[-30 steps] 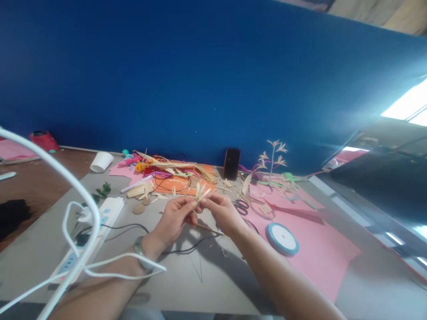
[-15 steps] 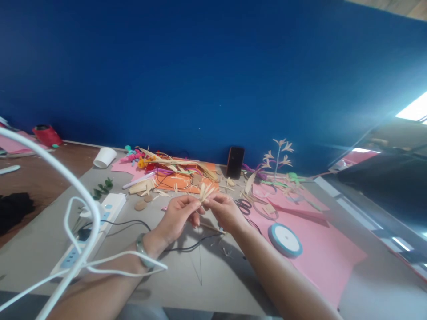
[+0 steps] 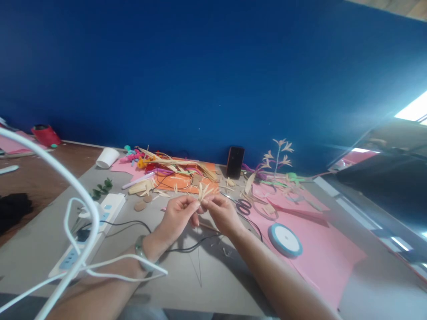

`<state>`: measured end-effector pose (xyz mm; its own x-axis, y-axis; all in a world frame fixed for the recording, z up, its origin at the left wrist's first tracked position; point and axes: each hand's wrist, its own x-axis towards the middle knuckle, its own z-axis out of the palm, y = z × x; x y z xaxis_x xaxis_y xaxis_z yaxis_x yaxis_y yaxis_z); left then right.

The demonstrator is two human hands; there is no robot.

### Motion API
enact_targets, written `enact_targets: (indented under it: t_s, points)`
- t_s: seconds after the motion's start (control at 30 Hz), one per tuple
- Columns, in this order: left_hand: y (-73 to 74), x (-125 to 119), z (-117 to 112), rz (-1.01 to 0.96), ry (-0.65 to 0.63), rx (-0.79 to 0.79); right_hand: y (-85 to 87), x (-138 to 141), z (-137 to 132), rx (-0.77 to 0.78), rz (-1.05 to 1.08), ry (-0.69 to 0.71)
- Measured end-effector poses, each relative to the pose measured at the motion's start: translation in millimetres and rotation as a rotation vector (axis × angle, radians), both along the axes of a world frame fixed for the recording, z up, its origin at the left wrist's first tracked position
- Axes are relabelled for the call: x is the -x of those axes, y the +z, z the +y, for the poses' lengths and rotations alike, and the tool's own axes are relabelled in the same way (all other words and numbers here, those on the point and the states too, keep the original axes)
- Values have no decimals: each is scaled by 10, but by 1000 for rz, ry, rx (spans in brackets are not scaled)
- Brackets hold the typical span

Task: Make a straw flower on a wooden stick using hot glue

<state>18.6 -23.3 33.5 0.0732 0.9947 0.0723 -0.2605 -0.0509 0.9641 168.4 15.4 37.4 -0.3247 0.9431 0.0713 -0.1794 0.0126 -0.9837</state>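
Between my two hands is a small flower of pale, straw-coloured husk strips (image 3: pixel 204 191), its petals fanning upward. My left hand (image 3: pixel 180 212) pinches its base between thumb and fingers. From the other side, the thumb and fingertips of my right hand (image 3: pixel 222 213) close on the same base, touching the left fingertips. A thin dark wire (image 3: pixel 199 264) hangs down below the hands. Beyond them lie dry husk strips (image 3: pixel 145 186) and orange paper (image 3: pixel 180 181). Black-handled scissors (image 3: pixel 244 206) rest just right of my right hand.
A white power strip (image 3: pixel 111 211) and looping white cable (image 3: pixel 95 200) stand at left. Pink paper (image 3: pixel 320 262) with a blue-rimmed tape roll (image 3: pixel 285 240) is at right. A phone (image 3: pixel 235 162) leans on the blue wall near a stem of husk flowers (image 3: pixel 278 155). A paper cup (image 3: pixel 107 158) lies tipped.
Both hands keep their pinch on the husk flower, with only slight finger movement. The hanging wire has shifted a little. The paper cup appears slightly further right.
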Motion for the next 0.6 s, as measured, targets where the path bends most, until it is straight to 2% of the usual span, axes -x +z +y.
enact_targets:
  t_s: [0.3,0.6]
  points:
    - [35,-15,-19,98,83,-12,-84,54,-21,8,99,24]
    - [-10,0,-17,193,135,-38,-141,108,-70,82,153,-8]
